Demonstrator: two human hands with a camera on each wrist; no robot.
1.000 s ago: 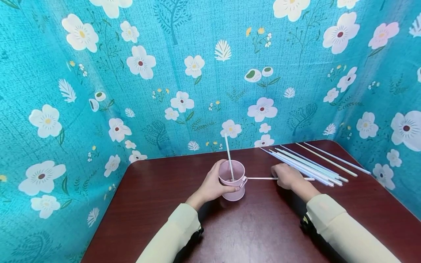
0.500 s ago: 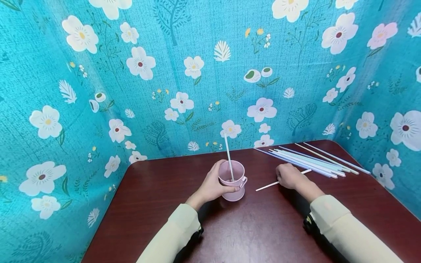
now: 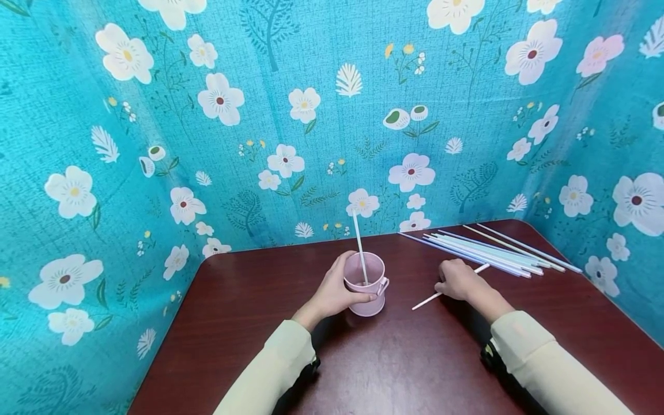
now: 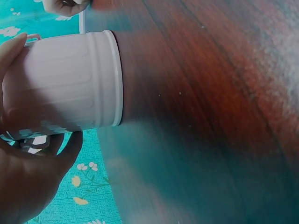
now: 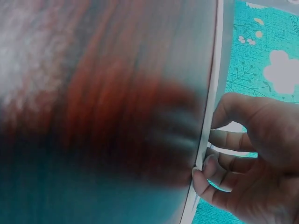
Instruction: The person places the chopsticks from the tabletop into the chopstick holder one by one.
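Note:
A small pink bucket [image 3: 368,306] stands upright on the table. My left hand [image 3: 333,293] grips it from the left side, thumb across the front. One pale stick [image 3: 358,239] leans inside the bucket and rises well above its rim. To the right of the bucket, my right hand [image 3: 459,281] holds a thin white stick [image 3: 426,301] low over the table, its near end angled toward the front left. In the right wrist view the thumb and curled fingertips [image 5: 200,179] are at this stick [image 5: 215,70]. The left wrist view shows the bucket's side [image 4: 60,84] and base up close.
Several loose pale blue, white and yellowish sticks [image 3: 482,252] lie fanned out on the dark red-brown table [image 3: 249,323] behind the right hand. A blue flowered cloth [image 3: 311,138] hangs along the back and both sides of the table.
The white stick in my right hand has swung from lying sideways by the bucket to a slant, its left end now nearer the front. Some sticks in the pile shifted slightly. The left hand stays put.

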